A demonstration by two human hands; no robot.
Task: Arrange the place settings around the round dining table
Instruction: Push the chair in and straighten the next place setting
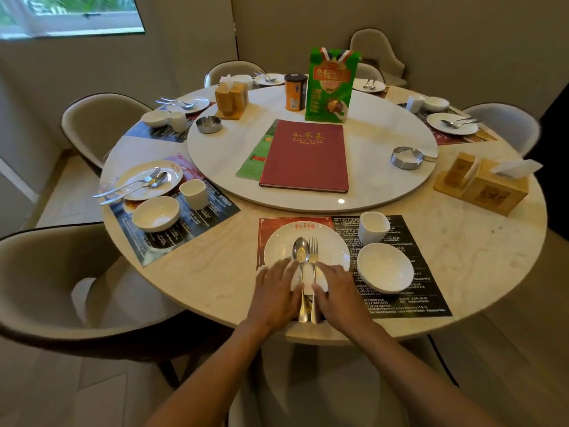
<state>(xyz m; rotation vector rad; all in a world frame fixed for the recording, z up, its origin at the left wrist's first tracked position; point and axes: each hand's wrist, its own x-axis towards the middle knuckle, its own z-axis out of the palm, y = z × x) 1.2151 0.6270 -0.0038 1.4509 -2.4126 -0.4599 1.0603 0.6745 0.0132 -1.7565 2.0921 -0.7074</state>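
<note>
The near place setting lies on a dark printed placemat [409, 291]. On it a white plate [329, 241] carries a spoon [301, 251] and a fork [313, 254] side by side, handles toward me, over a white napkin [297, 280]. My left hand [275, 291] lies flat on the plate's near left edge, beside the spoon. My right hand [337, 292] lies flat to the right of the fork, fingers straight. A white bowl [385, 268] and a white cup [373, 227] stand to the right of the plate.
A white turntable [385, 183] holds a red menu [306, 155], a green carton [331, 84], ashtrays and a tissue box. Other settings ring the round marble table [209, 272]. A wooden napkin holder [483, 186] stands right. Padded chairs [55, 285] surround the table.
</note>
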